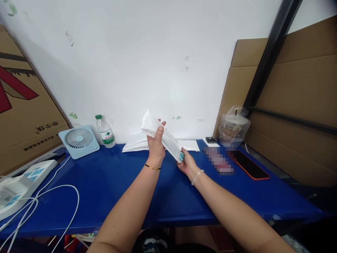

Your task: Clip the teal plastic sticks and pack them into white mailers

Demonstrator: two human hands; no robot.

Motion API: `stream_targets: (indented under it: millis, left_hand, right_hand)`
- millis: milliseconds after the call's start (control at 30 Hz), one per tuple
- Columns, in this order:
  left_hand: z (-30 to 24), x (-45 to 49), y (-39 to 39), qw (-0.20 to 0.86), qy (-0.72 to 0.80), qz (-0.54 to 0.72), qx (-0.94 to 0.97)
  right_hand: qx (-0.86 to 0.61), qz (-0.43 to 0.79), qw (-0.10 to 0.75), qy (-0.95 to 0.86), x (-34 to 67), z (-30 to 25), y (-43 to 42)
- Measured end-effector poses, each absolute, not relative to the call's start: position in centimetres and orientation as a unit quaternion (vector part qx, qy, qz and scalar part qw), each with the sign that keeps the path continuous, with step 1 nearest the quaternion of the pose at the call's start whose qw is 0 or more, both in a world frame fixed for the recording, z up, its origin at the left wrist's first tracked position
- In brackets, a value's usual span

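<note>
A long, narrow white bag (pixel 170 142), slightly shiny, slants above the table from upper left to lower right. Gripping it near its upper part, my left hand (pixel 156 142) has the thumb on top and the fingers mostly hidden behind. At the bag's lower right end a small teal piece (pixel 181 157) shows. My right hand (pixel 186 162) closes around that end and the teal piece, fingers partly hidden. What the teal piece is cannot be made out. Behind my hands, a stack of flat white bags (pixel 135 142) lies against the wall.
The blue table (pixel 118 189) carries a light-blue fan (pixel 80 140), a water bottle (pixel 106 133), a power strip (pixel 28 182) with loose cables, a phone (pixel 251 165), a blurred-out item (pixel 219 161) and a bagged drink cup (pixel 233 128). Cardboard stands at both sides; a wall is behind.
</note>
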State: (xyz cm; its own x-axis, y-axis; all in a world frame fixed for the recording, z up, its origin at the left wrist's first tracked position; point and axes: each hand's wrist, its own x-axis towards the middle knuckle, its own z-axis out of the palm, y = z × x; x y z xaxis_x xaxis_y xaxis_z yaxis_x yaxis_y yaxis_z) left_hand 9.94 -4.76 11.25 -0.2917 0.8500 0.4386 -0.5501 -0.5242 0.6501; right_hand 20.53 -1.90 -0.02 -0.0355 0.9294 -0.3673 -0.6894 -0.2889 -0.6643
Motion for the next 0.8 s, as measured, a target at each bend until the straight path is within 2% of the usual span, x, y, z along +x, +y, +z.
stream_targets:
  millis: [100,267,567,667,800]
  left_hand:
    - [11.3,9.5,-4.7,0.439,0.178,0.799,0.37]
    - [9.6,7.4,-4.1,0.421,0.183,0.842,0.283]
    - [5.0,-1.4,-2.7,0.37,0.256,0.878,0.163]
    - [4.8,-3.0,-2.7,0.36,0.242,0.89,0.141]
    - [4.2,-3.2,-2.5,0.424,0.269,0.859,0.097]
  right_hand:
    - [-0.405,0.667,0.584,-0.225,20.7,-0.6,-1.7]
    - [-0.556,0.407,0.539,-0.483,22.5,-1.4,-0.6]
    - [-0.635,0.215,0.448,-0.592,25.9,-1.4,0.4]
    - [-0.654,0.181,0.385,-0.626,24.8,-1.3,-0.3]
    - [-0.672,0.082,0.252,-0.692,22.8,-1.4,-1.5]
